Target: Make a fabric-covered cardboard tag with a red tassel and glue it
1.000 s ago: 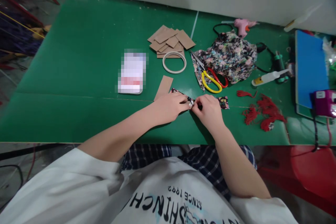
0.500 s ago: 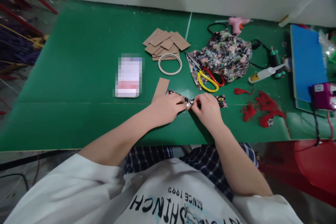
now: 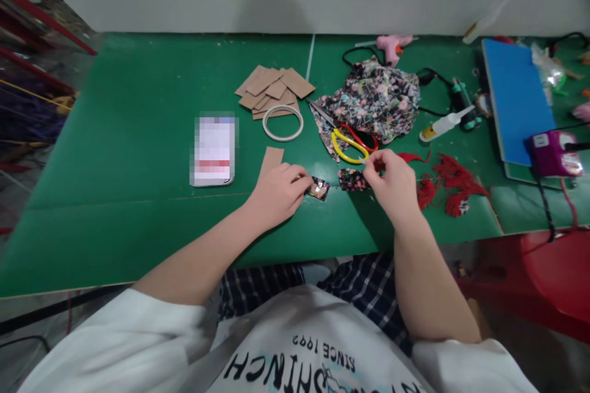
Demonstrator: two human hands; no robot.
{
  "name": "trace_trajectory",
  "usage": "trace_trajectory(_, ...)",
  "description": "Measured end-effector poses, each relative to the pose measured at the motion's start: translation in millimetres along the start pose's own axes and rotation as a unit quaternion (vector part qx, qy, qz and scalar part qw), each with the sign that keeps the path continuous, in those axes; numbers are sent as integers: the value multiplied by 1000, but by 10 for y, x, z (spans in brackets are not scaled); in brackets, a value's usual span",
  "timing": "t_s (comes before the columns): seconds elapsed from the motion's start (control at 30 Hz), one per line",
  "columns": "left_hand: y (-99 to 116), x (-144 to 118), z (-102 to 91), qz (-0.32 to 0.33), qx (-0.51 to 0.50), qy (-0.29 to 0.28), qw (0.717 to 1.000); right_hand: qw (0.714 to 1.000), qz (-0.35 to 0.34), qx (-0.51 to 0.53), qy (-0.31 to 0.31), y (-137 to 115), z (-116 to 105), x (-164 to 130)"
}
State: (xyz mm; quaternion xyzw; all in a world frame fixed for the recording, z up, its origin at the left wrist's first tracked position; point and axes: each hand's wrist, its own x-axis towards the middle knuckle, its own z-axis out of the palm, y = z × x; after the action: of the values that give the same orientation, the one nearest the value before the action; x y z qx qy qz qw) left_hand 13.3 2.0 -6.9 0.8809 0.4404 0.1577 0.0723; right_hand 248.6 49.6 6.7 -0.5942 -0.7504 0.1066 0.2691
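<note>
The hands have separated. The left hand (image 3: 278, 189) pinches a small wrapped fabric piece (image 3: 318, 187) against the bench (image 3: 138, 135), just right of the cardboard strip (image 3: 271, 161). The right hand (image 3: 391, 179) has lifted toward the scissors (image 3: 351, 141), fingertips closed together; a second fabric scrap (image 3: 352, 179) lies beneath it.

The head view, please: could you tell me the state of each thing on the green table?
left hand: fingers pinching a small floral piece
right hand: fingers closed beside a second floral piece, grip unclear
scissors: lying shut
floral fabric: crumpled heap
cardboard pieces: loose pile
tape ring: lying flat
red tassels: scattered
</note>
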Motion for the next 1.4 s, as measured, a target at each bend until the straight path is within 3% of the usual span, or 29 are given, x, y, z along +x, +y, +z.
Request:
trace_trajectory(0.27,-74,1,51,6,40,-23,999,997,59,46,-22,440,-295,28)
trace_trajectory(0.53,-126,42,0,4,35,-60,998,988,134,58,55,732,-566,-44)
trace_trajectory(0.63,-130,46,-7,12,26,-58,998,984,138,81,75,802,-594,-60)
trace_trajectory(0.73,-145,61,10,21,17,-52,998,979,149,133,42,780,-516,-45)
trace_trajectory(0.83,-178,86,52,37,2,-37,999,976,122,181,9,688,-390,-25)
trace_trajectory(1.0,-219,101,106,53,-24,-36,998,989,10,134,-68,599,-329,-40)
trace_trajectory(1.07,-214,93,101,43,-31,-43,998,992,15,118,-34,651,-377,-52)
trace_trajectory(1.23,-169,76,45,25,-42,-54,997,973,132,98,162,981,-520,-45)
trace_trajectory(1.3,-154,79,24,23,-41,-42,998,974,148,41,167,1112,-533,-12)
trace_trajectory(1.4,-153,80,16,9,-37,3,999,987,104,-64,103,1202,-488,68)
